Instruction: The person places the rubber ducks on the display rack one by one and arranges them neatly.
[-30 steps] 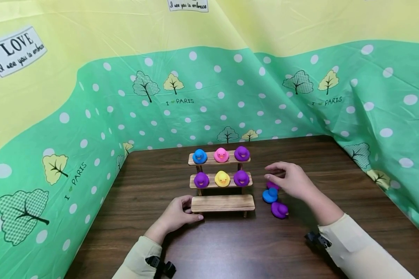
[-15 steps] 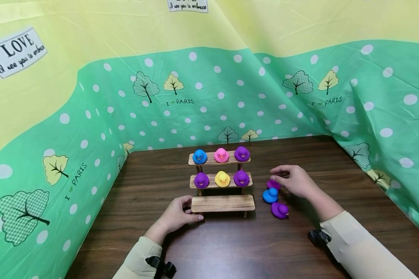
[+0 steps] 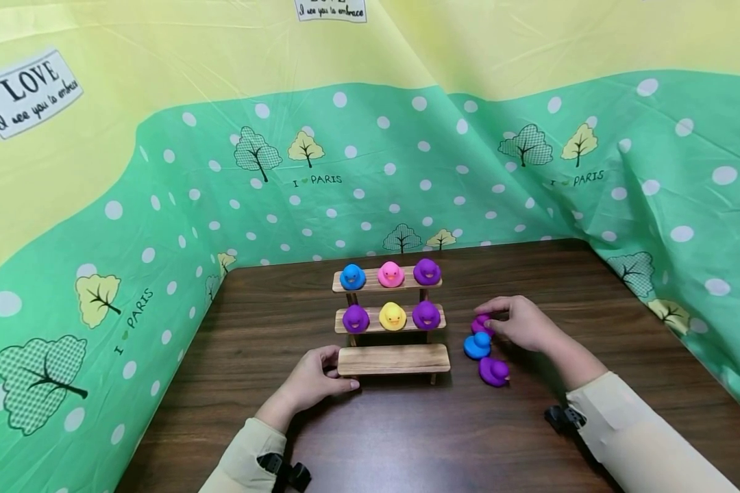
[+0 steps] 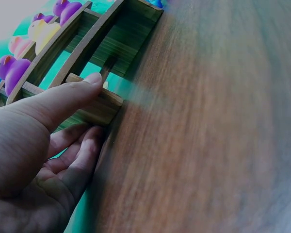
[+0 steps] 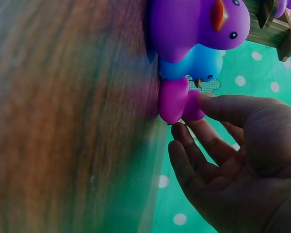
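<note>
My left hand [image 3: 311, 380] grips the left end of a three-tier wooden stand [image 3: 395, 359]. In the left wrist view, the thumb lies over a lower wooden bar, with curled fingers below. To the right of the stand, my right hand [image 3: 524, 325] pinches a magenta rubber duck [image 3: 481, 324] that sits on the table. The right wrist view shows the thumb against the head of this magenta duck [image 5: 173, 101], the fingers around its far side. A blue rubber duck [image 3: 477, 346] and a purple rubber duck [image 3: 494, 372] sit in a row nearer to me.
On the top tier stand a blue duck [image 3: 353, 276], a pink duck [image 3: 391, 274] and a purple duck [image 3: 427, 272]. The middle tier bears a yellow duck [image 3: 392, 316] between two purple ones. A polka-dot cloth [image 3: 370, 171] surrounds the dark wooden table [image 3: 271, 308].
My right hand has shifted slightly right and down, and its thumb and fingers have closed on the magenta duck. The left hand and the stand have stayed put.
</note>
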The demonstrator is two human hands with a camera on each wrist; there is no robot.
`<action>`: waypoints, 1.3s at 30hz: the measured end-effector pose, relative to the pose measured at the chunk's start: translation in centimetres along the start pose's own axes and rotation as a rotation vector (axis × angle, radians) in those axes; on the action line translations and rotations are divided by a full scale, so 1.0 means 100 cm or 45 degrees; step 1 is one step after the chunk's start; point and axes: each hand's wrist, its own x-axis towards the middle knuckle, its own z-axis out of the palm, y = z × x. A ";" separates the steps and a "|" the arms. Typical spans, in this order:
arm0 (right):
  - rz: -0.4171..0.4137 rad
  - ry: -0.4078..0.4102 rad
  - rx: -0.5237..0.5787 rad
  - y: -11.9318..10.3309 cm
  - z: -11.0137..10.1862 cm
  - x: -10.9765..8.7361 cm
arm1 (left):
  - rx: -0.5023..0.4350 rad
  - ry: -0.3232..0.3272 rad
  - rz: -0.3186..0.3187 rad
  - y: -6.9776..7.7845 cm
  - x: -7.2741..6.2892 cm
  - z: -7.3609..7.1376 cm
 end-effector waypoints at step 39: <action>-0.006 -0.066 -0.105 -0.006 -0.013 -0.010 | 0.037 -0.005 0.013 0.000 0.001 -0.001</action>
